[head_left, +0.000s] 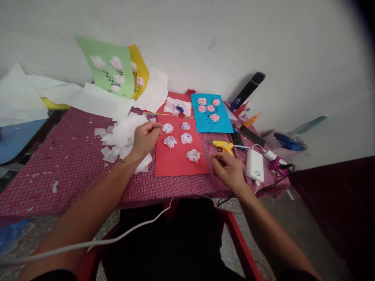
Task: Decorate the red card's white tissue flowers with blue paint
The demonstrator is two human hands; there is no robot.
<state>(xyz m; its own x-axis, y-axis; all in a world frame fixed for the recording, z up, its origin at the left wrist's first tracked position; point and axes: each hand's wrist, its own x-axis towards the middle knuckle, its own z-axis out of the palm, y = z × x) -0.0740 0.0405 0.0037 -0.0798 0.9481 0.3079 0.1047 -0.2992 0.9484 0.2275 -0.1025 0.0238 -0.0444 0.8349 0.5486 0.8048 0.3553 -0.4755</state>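
Observation:
A red paper sheet (pixel 175 164) lies in front of me with several white tissue-paper flowers flecked with purple-blue on it. Between the fingertips of my right hand (pixel 230 169) is a thin stick (pixel 206 155), its tip reaching the lower right tissue flower (pixel 193 156). My left hand (pixel 147 138) is closed in a pinch at the sheet's left edge, beside the upper left tissue flower (pixel 168 128). What those fingers hold, if anything, is too small to make out. Left of the sheet, partly behind my left hand, sits a heap of white tissue pieces (pixel 124 130).
A yellow glue gun (pixel 224 146) and a white power bank (pixel 254 166) lie to the right. Behind are a blue flower card (pixel 202 125), crumpled tissue (pixel 177 106) with purple stains, and a green flower card (pixel 90 50) against the wall. A white cable (pixel 131 231) crosses my lap.

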